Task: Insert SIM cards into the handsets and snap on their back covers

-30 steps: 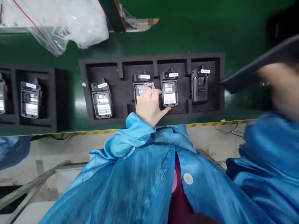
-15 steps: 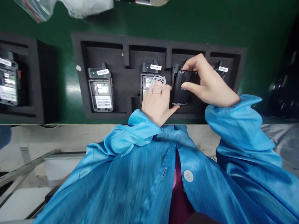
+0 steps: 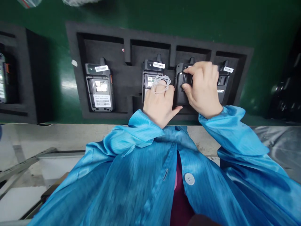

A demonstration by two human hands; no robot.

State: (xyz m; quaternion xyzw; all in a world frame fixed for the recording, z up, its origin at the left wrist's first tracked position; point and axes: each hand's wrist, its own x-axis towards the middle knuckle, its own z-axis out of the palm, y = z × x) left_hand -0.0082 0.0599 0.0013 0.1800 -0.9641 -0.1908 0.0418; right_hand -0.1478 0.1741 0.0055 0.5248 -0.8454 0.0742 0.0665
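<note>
My right hand pinches a black battery between thumb and fingertips, against the back of a black handheld terminal; the hand covers part of both, so whether the battery is fully seated is hidden. My left hand rests over another handheld terminal, thumb stretched toward the battery. Translucent plastic loops sit around its fingers, whose tips are hidden. At the left, a third terminal lies with its battery bay exposed. The rightmost terminal is partly behind my right hand.
The terminals lie in a black foam tray on a green tabletop. Another foam tray with a terminal stands at the left. Clear plastic bags lie at the back left. The table's front edge runs close to my body.
My right hand has turned and come closer over the terminal. The battery, earlier tilted, now lies flatter against the terminal. My left hand stays in place; the view has shifted slightly.
</note>
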